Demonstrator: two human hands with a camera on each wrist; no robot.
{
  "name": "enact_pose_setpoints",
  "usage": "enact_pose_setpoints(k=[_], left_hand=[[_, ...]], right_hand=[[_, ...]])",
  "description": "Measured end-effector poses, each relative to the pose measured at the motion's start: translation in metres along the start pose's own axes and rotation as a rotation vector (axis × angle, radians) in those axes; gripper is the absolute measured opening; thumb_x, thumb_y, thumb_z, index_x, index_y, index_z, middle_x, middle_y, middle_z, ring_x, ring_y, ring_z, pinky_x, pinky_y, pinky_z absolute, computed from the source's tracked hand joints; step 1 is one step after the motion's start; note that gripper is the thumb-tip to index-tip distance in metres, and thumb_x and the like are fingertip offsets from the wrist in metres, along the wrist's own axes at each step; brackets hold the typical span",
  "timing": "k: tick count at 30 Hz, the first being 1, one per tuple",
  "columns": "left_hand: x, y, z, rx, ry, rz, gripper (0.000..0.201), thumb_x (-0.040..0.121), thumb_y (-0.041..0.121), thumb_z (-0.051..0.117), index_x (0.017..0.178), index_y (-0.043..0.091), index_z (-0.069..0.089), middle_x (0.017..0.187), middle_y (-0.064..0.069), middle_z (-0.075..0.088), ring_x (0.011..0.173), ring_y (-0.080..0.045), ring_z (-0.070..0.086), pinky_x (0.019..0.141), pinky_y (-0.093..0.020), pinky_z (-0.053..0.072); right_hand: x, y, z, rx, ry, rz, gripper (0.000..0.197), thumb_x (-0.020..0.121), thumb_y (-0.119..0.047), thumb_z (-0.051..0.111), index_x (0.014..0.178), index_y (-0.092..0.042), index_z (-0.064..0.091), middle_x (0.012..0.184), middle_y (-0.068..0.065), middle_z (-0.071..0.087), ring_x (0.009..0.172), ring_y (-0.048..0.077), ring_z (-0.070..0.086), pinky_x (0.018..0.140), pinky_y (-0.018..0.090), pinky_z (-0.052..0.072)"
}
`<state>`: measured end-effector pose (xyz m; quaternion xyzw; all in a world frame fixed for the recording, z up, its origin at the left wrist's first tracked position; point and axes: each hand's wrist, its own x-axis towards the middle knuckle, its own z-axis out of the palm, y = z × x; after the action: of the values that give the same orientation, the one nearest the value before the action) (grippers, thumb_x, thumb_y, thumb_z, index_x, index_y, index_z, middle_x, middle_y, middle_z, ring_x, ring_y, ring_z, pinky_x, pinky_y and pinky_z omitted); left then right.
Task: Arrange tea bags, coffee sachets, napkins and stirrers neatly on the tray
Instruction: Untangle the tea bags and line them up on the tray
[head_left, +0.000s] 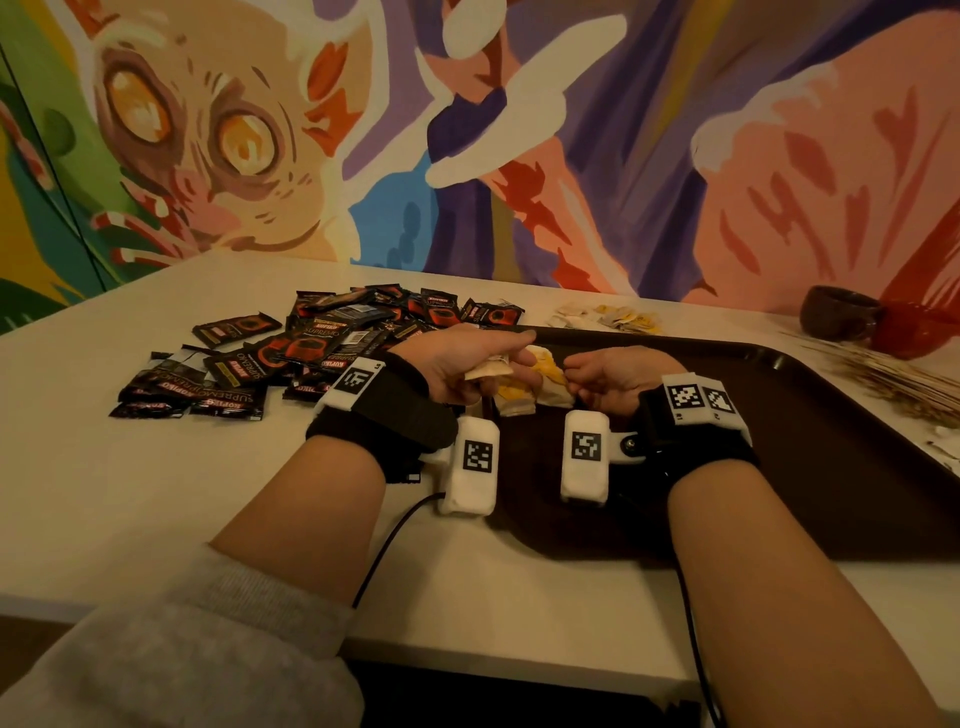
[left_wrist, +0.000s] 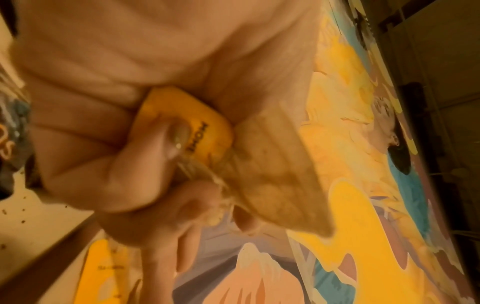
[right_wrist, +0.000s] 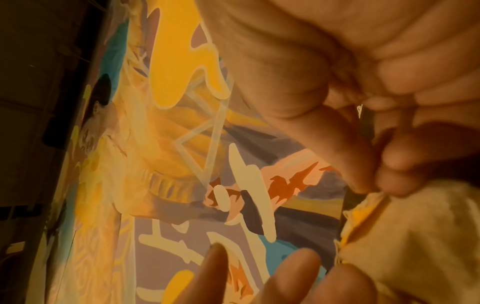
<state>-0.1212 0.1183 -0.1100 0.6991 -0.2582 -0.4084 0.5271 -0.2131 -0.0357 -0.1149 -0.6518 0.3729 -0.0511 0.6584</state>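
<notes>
A bunch of tea bags (head_left: 524, 382) sits over the tray's (head_left: 810, 467) near-left part, clutched in the left hand (head_left: 462, 364); the right hand (head_left: 615, 379) pinches its right edge. Coffee sachets (head_left: 311, 348) lie piled left, on the table (head_left: 156, 493).

Coffee sachets (head_left: 317, 348) heaped left of tray (head_left: 810, 467) — tea bags (head_left: 610, 317) behind it, stirrers (head_left: 883, 376) right
</notes>
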Motion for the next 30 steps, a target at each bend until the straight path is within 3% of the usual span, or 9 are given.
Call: enact_pose_setpoints(k=[7, 10, 12, 14, 16, 18, 22, 27, 30], left_hand=[[0.001, -0.001, 0.0, 0.036, -0.063, -0.027, 0.036, 0.097, 0.041, 0.047, 0.106, 0.011, 0.064, 0.109, -0.008, 0.064, 0.043, -0.003, 0.045, 0.033, -0.01, 0.027], [0.003, -0.001, -0.001, 0.069, -0.065, -0.022, 0.036, 0.095, 0.043, 0.049, 0.104, 0.013, 0.067, 0.11, -0.008, 0.059, 0.048, -0.004, 0.045, 0.035, -0.01, 0.028], [0.002, -0.001, -0.001, 0.066, -0.079, -0.021, 0.038, 0.096, 0.042, 0.048, 0.111, 0.011, 0.065, 0.109, -0.008, 0.065, 0.047, -0.004, 0.045, 0.035, -0.01, 0.028], [0.001, 0.0, -0.001, 0.071, -0.108, -0.018, 0.04, 0.097, 0.041, 0.045, 0.116, 0.01, 0.061, 0.103, -0.004, 0.069, 0.045, -0.003, 0.044, 0.034, -0.01, 0.027], [0.0, 0.001, 0.0, 0.086, -0.132, -0.014, 0.039, 0.098, 0.041, 0.042, 0.115, 0.011, 0.06, 0.102, -0.003, 0.07, 0.043, -0.003, 0.042, 0.034, -0.01, 0.025], [0.0, 0.001, 0.001, 0.078, -0.126, -0.014, 0.036, 0.099, 0.041, 0.042, 0.111, 0.013, 0.061, 0.102, -0.005, 0.069, 0.041, -0.003, 0.042, 0.033, -0.01, 0.025], [0.001, 0.0, -0.001, 0.023, -0.045, -0.016, 0.033, 0.097, 0.039, 0.048, 0.108, 0.013, 0.064, 0.097, -0.004, 0.068, 0.041, -0.002, 0.043, 0.032, -0.011, 0.026], [0.0, 0.002, -0.003, -0.028, -0.004, -0.016, 0.03, 0.097, 0.038, 0.048, 0.103, 0.013, 0.063, 0.082, 0.0, 0.063, 0.037, -0.002, 0.04, 0.033, -0.01, 0.025], [-0.001, 0.002, -0.003, -0.027, 0.003, -0.013, 0.03, 0.097, 0.038, 0.048, 0.103, 0.013, 0.062, 0.08, 0.0, 0.063, 0.037, -0.002, 0.04, 0.034, -0.01, 0.025]], right_hand=[[-0.004, -0.002, 0.002, -0.184, -0.053, 0.057, 0.042, 0.093, -0.002, 0.05, 0.135, -0.001, 0.046, 0.077, 0.005, 0.046, 0.068, 0.012, 0.038, 0.063, 0.02, 0.032], [-0.002, -0.004, 0.001, -0.19, -0.051, 0.064, 0.048, 0.093, -0.001, 0.049, 0.139, -0.002, 0.041, 0.094, 0.003, 0.056, 0.07, 0.012, 0.038, 0.067, 0.021, 0.032], [0.0, -0.005, -0.001, -0.123, -0.034, 0.057, 0.046, 0.091, 0.0, 0.051, 0.136, -0.006, 0.046, 0.104, 0.004, 0.057, 0.085, 0.016, 0.048, 0.082, 0.026, 0.038], [0.003, -0.01, -0.001, -0.019, -0.019, 0.074, 0.038, 0.088, 0.001, 0.053, 0.125, -0.008, 0.053, 0.097, 0.008, 0.057, 0.106, 0.021, 0.052, 0.098, 0.031, 0.038], [0.008, -0.016, 0.0, -0.037, -0.025, 0.076, 0.029, 0.085, 0.002, 0.054, 0.114, -0.007, 0.056, 0.098, 0.011, 0.058, 0.114, 0.024, 0.053, 0.105, 0.035, 0.038], [0.007, -0.023, 0.004, -0.113, -0.043, 0.07, 0.021, 0.087, 0.003, 0.051, 0.105, -0.008, 0.054, 0.096, 0.011, 0.056, 0.111, 0.024, 0.053, 0.102, 0.037, 0.042], [0.002, -0.028, 0.009, -0.344, -0.096, 0.119, 0.019, 0.091, 0.005, 0.045, 0.089, -0.012, 0.053, 0.086, 0.008, 0.056, 0.087, 0.019, 0.054, 0.073, 0.026, 0.044], [0.005, -0.034, 0.01, -0.641, -0.044, 0.177, 0.017, 0.091, 0.001, 0.052, 0.084, -0.014, 0.054, 0.085, 0.007, 0.05, 0.079, 0.017, 0.045, 0.083, 0.025, 0.037], [0.005, -0.033, 0.013, -0.65, -0.003, 0.17, 0.017, 0.09, 0.006, 0.051, 0.084, -0.009, 0.057, 0.084, 0.01, 0.051, 0.074, 0.019, 0.046, 0.08, 0.028, 0.044]])
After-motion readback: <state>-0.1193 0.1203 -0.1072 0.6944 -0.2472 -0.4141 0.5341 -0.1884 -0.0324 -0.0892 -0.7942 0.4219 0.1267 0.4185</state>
